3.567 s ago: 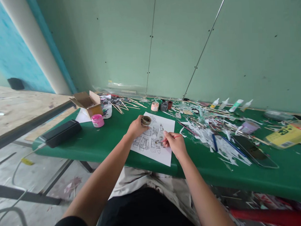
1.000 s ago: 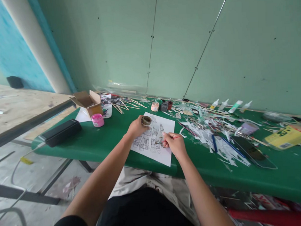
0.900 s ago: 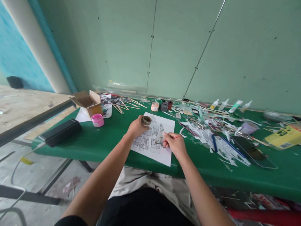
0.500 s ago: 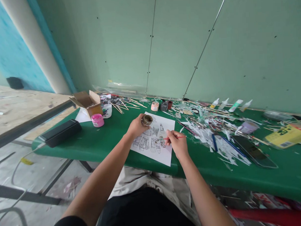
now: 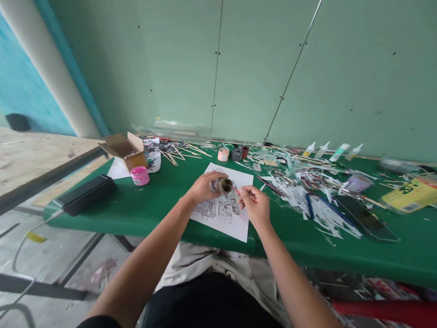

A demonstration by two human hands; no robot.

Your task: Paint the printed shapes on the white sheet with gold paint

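1. The jar lies within the left grip, which curls round its side; it is tilted, its mouth facing the right grip.
2. The right grip is pinched closed on a thin red brush, whose far end reaches the jar's mouth; how deep it goes is hard to tell.
3. Beneath both grips is a white sheet printed with black line drawings, flat on the green-covered bench.
4. Beyond the grips, near the bench's back edge, stand an orange pot and a dark pot.
5. Left of the left grip are a pink pot, an open cardboard box and, farther out, a black oblong device.
6. Right of the right grip spread white paper scraps, then a dark phone and a yellow packet.
7. Past everything rises a green panelled wall with dark seams; far left of the grips are a pale column and a stained floor.
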